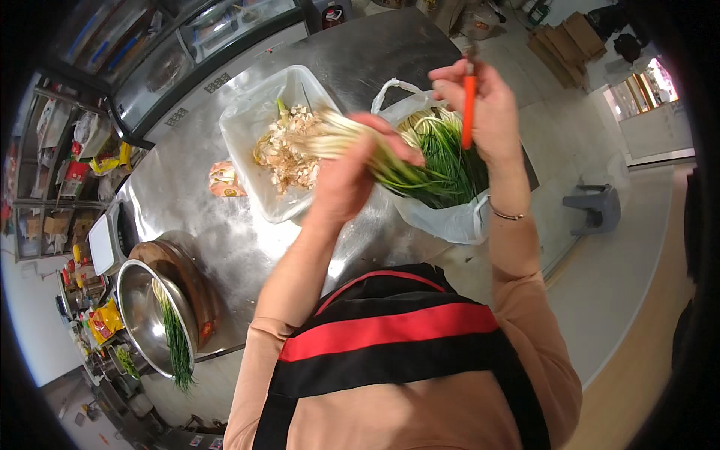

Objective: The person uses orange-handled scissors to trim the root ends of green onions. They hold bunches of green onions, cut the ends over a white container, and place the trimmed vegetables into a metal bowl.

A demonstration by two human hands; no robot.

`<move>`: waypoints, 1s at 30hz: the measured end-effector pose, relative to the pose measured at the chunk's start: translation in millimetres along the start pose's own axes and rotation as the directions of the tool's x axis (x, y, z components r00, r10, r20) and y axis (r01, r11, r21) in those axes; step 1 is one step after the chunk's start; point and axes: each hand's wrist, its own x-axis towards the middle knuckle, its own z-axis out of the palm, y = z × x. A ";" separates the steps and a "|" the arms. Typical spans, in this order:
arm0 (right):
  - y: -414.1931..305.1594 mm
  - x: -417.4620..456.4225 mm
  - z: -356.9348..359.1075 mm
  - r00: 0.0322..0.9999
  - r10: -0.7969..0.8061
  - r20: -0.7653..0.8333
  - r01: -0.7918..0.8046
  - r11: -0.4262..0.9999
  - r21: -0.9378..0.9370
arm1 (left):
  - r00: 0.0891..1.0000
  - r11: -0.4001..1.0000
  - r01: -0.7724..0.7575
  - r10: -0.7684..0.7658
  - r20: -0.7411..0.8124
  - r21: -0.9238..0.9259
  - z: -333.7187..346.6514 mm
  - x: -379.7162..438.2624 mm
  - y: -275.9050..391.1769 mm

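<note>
My left hand (351,174) is closed around a bundle of green onions (343,135), its pale root ends pointing left over a white plastic bin (236,129). Inside the bin's clear liner lies a heap of trimmed roots and skins (292,163). My right hand (484,107) grips a tool with an orange handle (468,109), raised above a white plastic bag (433,216); the tool's far end is blurred. More green onions (450,152) fill that open bag. A steel bowl (132,332) at the lower left holds another bunch of green onions (171,332), its tops hanging over the rim.
The bin and bag stand on a steel table (225,253). A small orange-and-white packet (225,179) touches the bin's left side. Beside the bowl are a round wooden board (197,287) and a white-topped device (106,242). A grey stool (596,208) stands on the floor at right.
</note>
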 end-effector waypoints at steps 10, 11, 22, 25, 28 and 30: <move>-15.5 -37.7 13.3 0.846 0.155 0.510 -0.286 0.939 0.189 | 0.878 0.808 0.293 -0.016 -0.478 0.511 -5.5 -48.0 173.8; -5.1 -44.8 24.3 0.776 0.179 0.605 -0.336 0.928 0.157 | 0.843 0.782 0.374 -0.063 -0.535 0.498 -17.2 -55.6 167.7; 27.5 -46.2 103.1 0.469 0.388 0.794 -0.007 0.900 -0.436 | 0.775 0.700 0.535 -0.183 -0.605 0.474 -63.8 -95.5 150.3; 35.3 -40.7 110.7 0.463 0.398 0.792 -0.016 0.897 -0.442 | 0.751 0.704 0.555 -0.193 -0.632 0.444 -71.7 -96.3 149.2; 33.3 -35.9 115.3 0.443 0.426 0.789 -0.005 0.881 -0.473 | 0.753 0.699 0.579 -0.261 -0.604 0.419 -82.9 -95.5 147.9; 34.2 -33.7 116.8 0.435 0.453 0.778 -0.009 0.866 -0.499 | 0.749 0.700 0.588 -0.281 -0.601 0.406 -87.0 -92.6 145.5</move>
